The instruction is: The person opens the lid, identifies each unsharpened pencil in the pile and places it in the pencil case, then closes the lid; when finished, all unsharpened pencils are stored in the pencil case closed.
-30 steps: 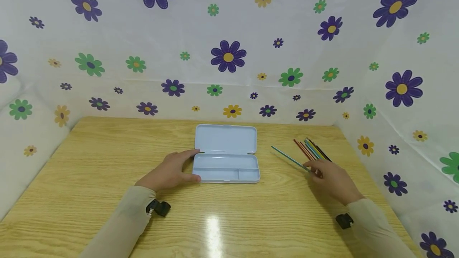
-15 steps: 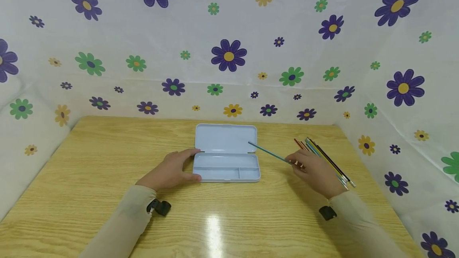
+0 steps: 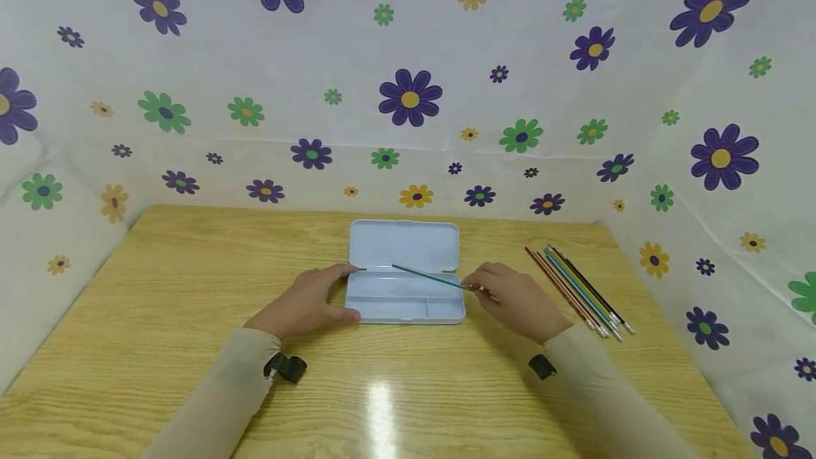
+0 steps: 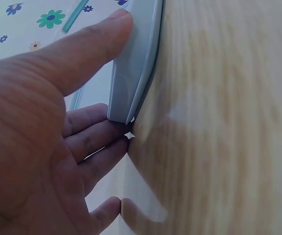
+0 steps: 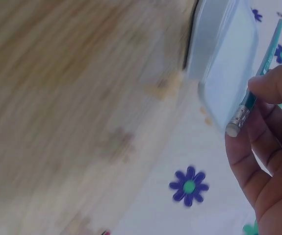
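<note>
While right fingers (image 5: pixel 242 159) pinch a pencil (image 3: pixel 427 275), the box (image 3: pixel 404 245) gapes; three compartments (image 3: pixel 385 308) show.

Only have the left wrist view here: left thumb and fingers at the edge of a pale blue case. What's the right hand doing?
Observer: The right hand pinches a teal pencil close to its eraser end.
Operator: Any more pencils out of my view?
Observer: Yes, the head view shows a bunch of pencils lying on the table, to the right of the case and apart from it.
</note>
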Available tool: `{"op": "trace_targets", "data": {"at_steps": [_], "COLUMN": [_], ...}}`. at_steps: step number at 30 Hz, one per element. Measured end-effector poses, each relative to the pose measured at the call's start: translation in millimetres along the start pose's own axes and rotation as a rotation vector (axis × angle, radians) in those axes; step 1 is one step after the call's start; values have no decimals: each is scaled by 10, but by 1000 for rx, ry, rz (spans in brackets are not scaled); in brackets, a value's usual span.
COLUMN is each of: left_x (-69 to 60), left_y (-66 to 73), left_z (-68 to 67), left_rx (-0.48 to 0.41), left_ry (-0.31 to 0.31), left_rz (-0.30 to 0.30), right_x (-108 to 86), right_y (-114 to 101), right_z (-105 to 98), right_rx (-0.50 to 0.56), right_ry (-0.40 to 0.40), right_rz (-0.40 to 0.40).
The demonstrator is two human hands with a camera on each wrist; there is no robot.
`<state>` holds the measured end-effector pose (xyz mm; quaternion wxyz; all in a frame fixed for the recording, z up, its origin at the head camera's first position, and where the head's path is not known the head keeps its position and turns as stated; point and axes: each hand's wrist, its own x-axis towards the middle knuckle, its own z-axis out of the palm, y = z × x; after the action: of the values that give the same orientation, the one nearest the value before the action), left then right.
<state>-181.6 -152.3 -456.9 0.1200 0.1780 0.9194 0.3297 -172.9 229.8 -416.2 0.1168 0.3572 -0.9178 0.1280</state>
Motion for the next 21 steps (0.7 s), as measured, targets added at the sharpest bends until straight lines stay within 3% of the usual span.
{"op": "trace_targets", "data": {"at_steps": [12, 21], "left_x": [-25, -31], "left_y": [8, 22], "left_z": [-18, -33], "left_rx": [-6, -10], "left_ry": [0, -2], "left_rz": [3, 8], "right_x": [415, 515], "right_y": [-213, -218], "right_z": [182, 269], "right_rx": [-27, -34], "right_ry": [-111, -183], "right_rz": [-70, -54]}}
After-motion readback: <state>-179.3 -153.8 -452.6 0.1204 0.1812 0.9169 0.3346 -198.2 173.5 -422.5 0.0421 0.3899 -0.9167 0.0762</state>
